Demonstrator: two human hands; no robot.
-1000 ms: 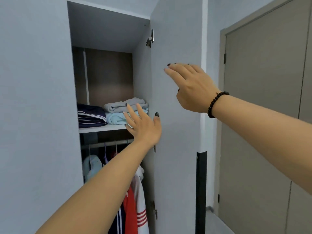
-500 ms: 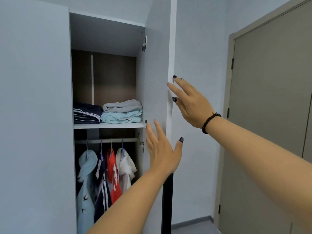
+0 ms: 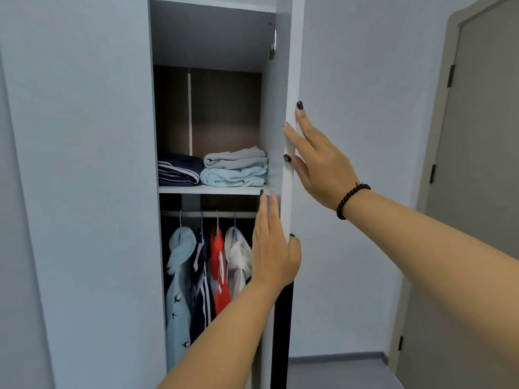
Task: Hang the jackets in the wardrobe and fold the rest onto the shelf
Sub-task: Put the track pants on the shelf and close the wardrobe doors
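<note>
Where both reached a second ago, left hand [image 3: 273,256] and right hand [image 3: 318,161] now press flat-fingered on the door [image 3: 288,80].

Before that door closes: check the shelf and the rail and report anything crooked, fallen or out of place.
Nothing stands out. Three folded garments sit in neat stacks on the shelf, and four jackets hang from the rail. Both hands, left hand and right hand, are on the door edge.

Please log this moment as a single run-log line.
left hand: flat on wardrobe door | right hand: on door edge | jackets: hung | folded clothes: shelved
</note>
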